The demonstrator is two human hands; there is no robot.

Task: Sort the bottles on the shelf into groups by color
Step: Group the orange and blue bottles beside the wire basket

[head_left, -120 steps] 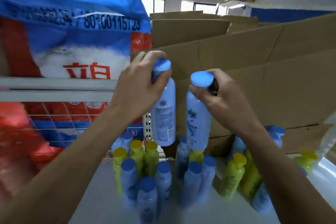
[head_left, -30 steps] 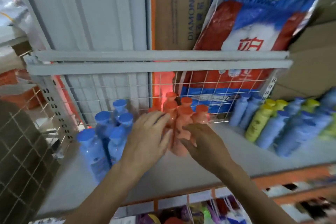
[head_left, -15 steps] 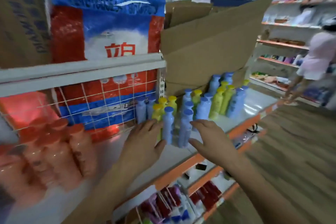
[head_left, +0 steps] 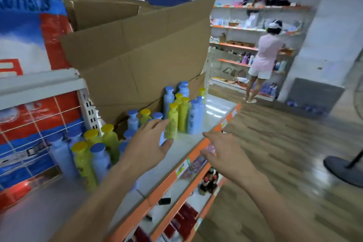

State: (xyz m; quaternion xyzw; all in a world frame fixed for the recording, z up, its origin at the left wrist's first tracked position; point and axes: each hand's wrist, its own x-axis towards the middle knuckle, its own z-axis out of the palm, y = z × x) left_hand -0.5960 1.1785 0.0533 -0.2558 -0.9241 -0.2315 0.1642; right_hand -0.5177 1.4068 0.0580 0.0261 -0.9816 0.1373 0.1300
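Note:
Blue bottles (head_left: pixel 195 116) and yellow bottles (head_left: pixel 172 122) stand mixed on the white shelf (head_left: pixel 184 149), in a near cluster at the left (head_left: pixel 84 161) and a far cluster toward the shelf's right end. My left hand (head_left: pixel 147 143) hovers open over the shelf, fingers spread, just in front of a yellow bottle and partly hiding some blue ones. My right hand (head_left: pixel 222 155) is open too, held off the shelf's orange front edge (head_left: pixel 196 147). Neither hand holds anything.
Large folded cardboard (head_left: pixel 137 55) leans behind the bottles. A red-and-blue sack (head_left: pixel 29 45) sits behind a wire grid at the left. Lower shelves hold dark bottles (head_left: pixel 209 180). A person in pink (head_left: pixel 263 61) stands at a far shelf; a fan base (head_left: pixel 345 169) is on the floor.
The view has swung right from the orange and blue bottle groups to the mixed blue and yellow bottles. Both hands, empty, have moved along the shelf to the right.

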